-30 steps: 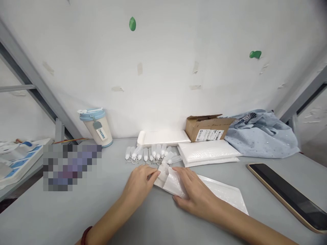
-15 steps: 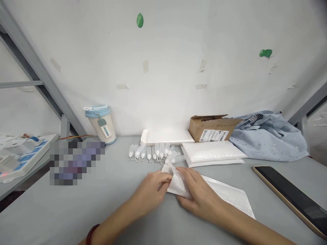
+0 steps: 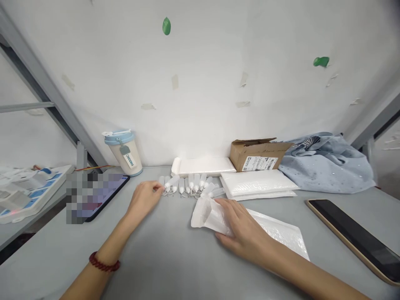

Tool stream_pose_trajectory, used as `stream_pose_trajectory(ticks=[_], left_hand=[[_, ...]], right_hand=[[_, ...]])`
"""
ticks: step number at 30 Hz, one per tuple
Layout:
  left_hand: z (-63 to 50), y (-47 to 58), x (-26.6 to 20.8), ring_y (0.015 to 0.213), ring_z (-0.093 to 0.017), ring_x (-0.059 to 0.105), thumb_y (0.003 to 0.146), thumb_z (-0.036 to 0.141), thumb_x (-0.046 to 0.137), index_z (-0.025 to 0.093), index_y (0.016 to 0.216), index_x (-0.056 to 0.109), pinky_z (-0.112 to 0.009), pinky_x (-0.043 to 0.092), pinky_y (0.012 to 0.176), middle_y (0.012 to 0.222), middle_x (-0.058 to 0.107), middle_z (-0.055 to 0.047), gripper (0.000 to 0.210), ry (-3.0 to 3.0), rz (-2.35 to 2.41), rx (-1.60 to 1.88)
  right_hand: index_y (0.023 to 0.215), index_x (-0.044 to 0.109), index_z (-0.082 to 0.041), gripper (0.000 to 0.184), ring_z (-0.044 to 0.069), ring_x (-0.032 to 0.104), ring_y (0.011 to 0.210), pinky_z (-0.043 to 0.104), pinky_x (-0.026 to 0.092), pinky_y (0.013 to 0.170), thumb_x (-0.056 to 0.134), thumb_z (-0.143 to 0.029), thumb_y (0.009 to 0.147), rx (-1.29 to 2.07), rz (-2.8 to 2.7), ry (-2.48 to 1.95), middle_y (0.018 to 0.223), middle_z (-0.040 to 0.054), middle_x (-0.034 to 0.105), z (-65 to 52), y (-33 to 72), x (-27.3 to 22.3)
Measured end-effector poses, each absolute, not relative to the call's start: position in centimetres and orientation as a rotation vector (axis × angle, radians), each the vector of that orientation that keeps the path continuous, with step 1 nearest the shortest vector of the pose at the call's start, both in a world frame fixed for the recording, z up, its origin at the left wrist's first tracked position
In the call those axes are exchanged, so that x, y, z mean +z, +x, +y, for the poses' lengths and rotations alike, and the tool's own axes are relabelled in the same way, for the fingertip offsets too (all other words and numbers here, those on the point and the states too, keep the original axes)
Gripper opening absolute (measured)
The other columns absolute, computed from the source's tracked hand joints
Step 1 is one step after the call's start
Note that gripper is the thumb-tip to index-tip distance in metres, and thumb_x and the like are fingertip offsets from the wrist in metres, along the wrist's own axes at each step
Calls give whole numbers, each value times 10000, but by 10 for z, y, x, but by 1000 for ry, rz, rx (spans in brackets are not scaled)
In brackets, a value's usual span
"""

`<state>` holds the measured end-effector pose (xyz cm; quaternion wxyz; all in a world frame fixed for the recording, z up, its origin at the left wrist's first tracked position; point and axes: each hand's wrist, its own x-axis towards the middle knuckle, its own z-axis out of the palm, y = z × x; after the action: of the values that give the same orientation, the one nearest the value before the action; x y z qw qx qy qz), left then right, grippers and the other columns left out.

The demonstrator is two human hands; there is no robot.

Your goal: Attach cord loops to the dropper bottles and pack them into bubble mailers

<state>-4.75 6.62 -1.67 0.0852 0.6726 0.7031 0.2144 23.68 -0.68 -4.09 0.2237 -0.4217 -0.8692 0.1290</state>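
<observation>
My right hand is wrapped round a white bubble mailer, whose mouth gapes open toward the left with its flap spread. My left hand has its thumb and fingers pinched together at the left end of a row of small clear squeeze bottles. The fingertips cover the lower tip of the leftmost squeeze bottle. The bottles have white nozzles with thin looped cords and lie side by side on the grey table. The inside of the mailer cannot be made out.
Behind the bottles lies a stack of white mailers; more padded mailers lie beside a cardboard box. A blue cloth, phone, tumbler, second phone and power strip stand around the sides.
My left hand has let go of the mailer's mouth and moved left and away from me to the bottles. My right hand still grips the mailer, whose opening now shows.
</observation>
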Motion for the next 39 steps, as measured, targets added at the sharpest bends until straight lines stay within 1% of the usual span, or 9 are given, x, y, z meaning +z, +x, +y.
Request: stream_pose_trajectory(ticks=[5, 8, 13, 17, 19, 23, 30, 35, 39], left_hand=[[56, -49, 12, 692, -181, 565, 783, 432, 438, 190, 761, 632, -241, 394, 608, 774, 674, -16, 310, 1947, 1860, 843], [47, -43, 20, 686, -170, 538, 800, 431, 445, 200, 727, 617, -239, 384, 597, 758, 649, -4, 298, 2013, 1606, 732], [34, -10, 0, 754, -170, 526, 796, 338, 489, 201, 712, 647, -259, 395, 674, 785, 633, -7, 225, 2119, 1337, 534], [20, 25, -25, 763, -152, 539, 771, 191, 528, 199, 713, 672, -240, 401, 692, 738, 633, 4, 155, 2072, 1120, 617], [14, 36, -33, 767, -146, 538, 736, 94, 524, 187, 709, 674, -230, 401, 692, 715, 623, 2, 179, 2076, 1055, 676], [9, 43, -39, 772, -139, 530, 723, 16, 493, 180, 693, 667, -215, 402, 679, 716, 607, -3, 241, 2055, 1015, 747], [6, 42, -37, 726, -120, 517, 741, 18, 492, 182, 710, 651, -190, 389, 625, 683, 533, 11, 231, 2067, 1016, 782], [6, 41, -33, 683, -117, 520, 790, 79, 473, 194, 726, 657, -205, 400, 613, 707, 564, 6, 226, 2080, 1007, 801], [12, 34, -30, 722, -154, 541, 819, 148, 458, 205, 782, 656, -248, 420, 626, 742, 634, -10, 210, 2094, 1238, 975]], right_hand=[[1317, 238, -169, 664, 264, 386, 1125, 426, 373, 914, 545, -126, 731, 311, -2393, -1153, 1269, 129, 409, -3, 239, -39], [1316, 236, -173, 663, 263, 391, 1117, 423, 376, 908, 548, -125, 732, 310, -2384, -1159, 1261, 128, 414, -1, 238, -40], [1318, 231, -189, 676, 252, 410, 1086, 409, 381, 900, 557, -123, 729, 361, -2413, -1126, 1237, 111, 435, -4, 235, -41], [1280, 276, -181, 617, 254, 419, 1066, 415, 382, 888, 544, -106, 729, 355, -2444, -1082, 1213, 111, 456, -7, 233, -41], [1261, 299, -177, 596, 254, 427, 1055, 411, 388, 875, 537, -93, 721, 355, -2456, -1068, 1196, 110, 469, -7, 233, -40], [1259, 309, -182, 607, 252, 428, 1058, 402, 392, 867, 539, -84, 706, 354, -2460, -1045, 1187, 102, 476, -7, 234, -40], [1251, 325, -170, 584, 256, 437, 1053, 404, 402, 859, 550, -96, 718, 355, -2477, -1057, 1175, 111, 483, -7, 233, -37], [1244, 332, -175, 543, 250, 434, 1058, 400, 401, 867, 546, -113, 748, 364, -2477, -1081, 1176, 108, 482, -8, 234, -33], [1244, 345, -184, 550, 256, 430, 1066, 403, 399, 876, 559, -122, 740, 377, -2486, -1112, 1195, 103, 472, -9, 234, -31]])
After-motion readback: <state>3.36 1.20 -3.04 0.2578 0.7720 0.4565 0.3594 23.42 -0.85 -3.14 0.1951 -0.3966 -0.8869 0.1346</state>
